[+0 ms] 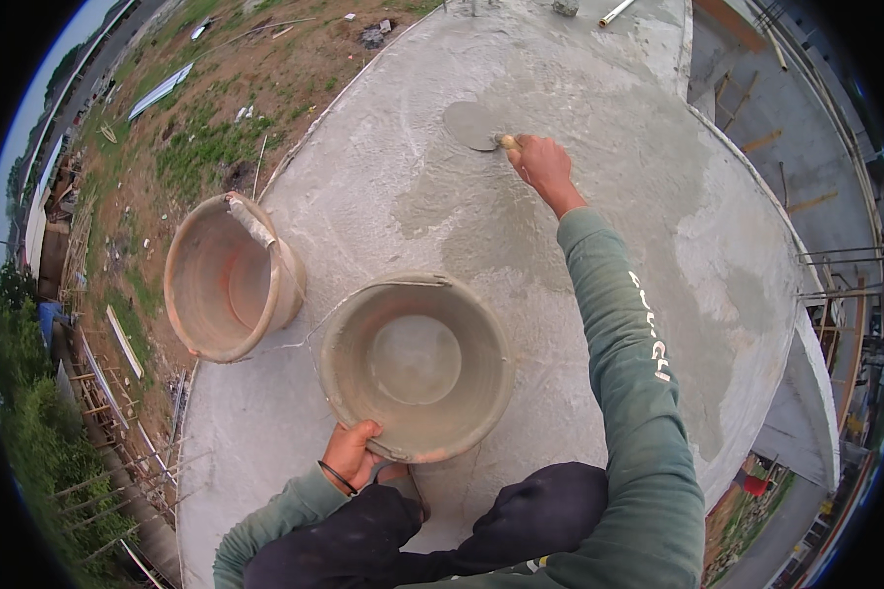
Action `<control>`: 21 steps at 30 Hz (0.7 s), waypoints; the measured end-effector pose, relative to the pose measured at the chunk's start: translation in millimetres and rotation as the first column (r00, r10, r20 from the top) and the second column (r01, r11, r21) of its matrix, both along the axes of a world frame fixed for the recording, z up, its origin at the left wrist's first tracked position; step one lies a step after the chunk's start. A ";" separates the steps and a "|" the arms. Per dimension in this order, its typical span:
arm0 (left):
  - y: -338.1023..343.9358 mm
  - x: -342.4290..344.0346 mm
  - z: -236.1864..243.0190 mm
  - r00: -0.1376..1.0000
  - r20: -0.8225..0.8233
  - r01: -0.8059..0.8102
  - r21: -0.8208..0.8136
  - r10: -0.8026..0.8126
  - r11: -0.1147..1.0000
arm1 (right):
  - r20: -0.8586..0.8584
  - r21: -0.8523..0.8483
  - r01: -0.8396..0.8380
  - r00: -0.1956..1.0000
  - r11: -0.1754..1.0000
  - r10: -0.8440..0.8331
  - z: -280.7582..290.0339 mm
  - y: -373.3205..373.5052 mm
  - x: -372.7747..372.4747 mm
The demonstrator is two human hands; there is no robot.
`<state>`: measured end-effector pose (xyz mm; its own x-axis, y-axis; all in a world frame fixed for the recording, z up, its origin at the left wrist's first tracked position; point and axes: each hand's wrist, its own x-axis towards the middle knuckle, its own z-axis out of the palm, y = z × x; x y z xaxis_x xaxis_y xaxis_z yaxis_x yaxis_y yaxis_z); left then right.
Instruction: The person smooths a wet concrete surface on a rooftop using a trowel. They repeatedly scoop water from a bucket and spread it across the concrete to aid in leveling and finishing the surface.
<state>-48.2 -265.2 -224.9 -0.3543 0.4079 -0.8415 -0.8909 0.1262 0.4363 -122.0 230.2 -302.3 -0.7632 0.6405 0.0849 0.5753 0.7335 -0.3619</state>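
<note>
My right hand (pixel 544 171) is stretched far forward, closed round the wooden handle of a trowel. The trowel's rounded grey blade (pixel 471 126) rests flat on the wet concrete slab (pixel 363 157). Close to my knees, my left hand (pixel 352 450) grips the near rim of a bucket (pixel 501 393), thumb over the edge. That bucket is smeared with dried cement, its mouth faces me, and a thin layer of greyish residue or liquid covers its bottom. A second bucket (pixel 293 285), orange-brown inside, leans at the slab's left side with a wrapped handle (pixel 250 221).
The slab's left edge drops to grassy ground (pixel 206 157) with scattered debris. On the right, beyond the curved edge, lies a lower concrete level (pixel 815 147) with timber and protruding steel bars (pixel 835 293). A pale stick (pixel 616 12) and a grey lump (pixel 566 7) lie at the far end.
</note>
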 end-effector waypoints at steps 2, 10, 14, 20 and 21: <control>0.3 1.2 -1.9 1.000 -0.004 0.009 0.001 -0.009 1.000 | 0.005 -0.073 0.046 0.999 0.996 -0.045 -2.0 -10.8 -4.0; -9.7 -6.1 -1.5 1.000 -0.011 0.012 -0.017 -0.012 1.000 | 0.032 -0.236 -0.263 0.960 0.935 0.278 1.1 -87.7 68.0; -14.5 -13.0 3.4 0.996 0.036 0.082 0.058 -0.084 0.995 | -0.035 -0.119 0.115 0.992 0.986 -0.120 7.2 -52.6 127.7; -15.6 -13.2 7.0 0.997 0.010 0.075 0.067 -0.076 0.995 | 0.048 -0.174 0.532 0.845 0.829 -0.532 16.8 -13.9 304.4; -16.8 -13.8 8.8 0.995 0.006 0.096 0.069 -0.096 0.993 | 0.052 -0.142 0.591 0.805 0.794 -0.591 18.4 -19.0 342.4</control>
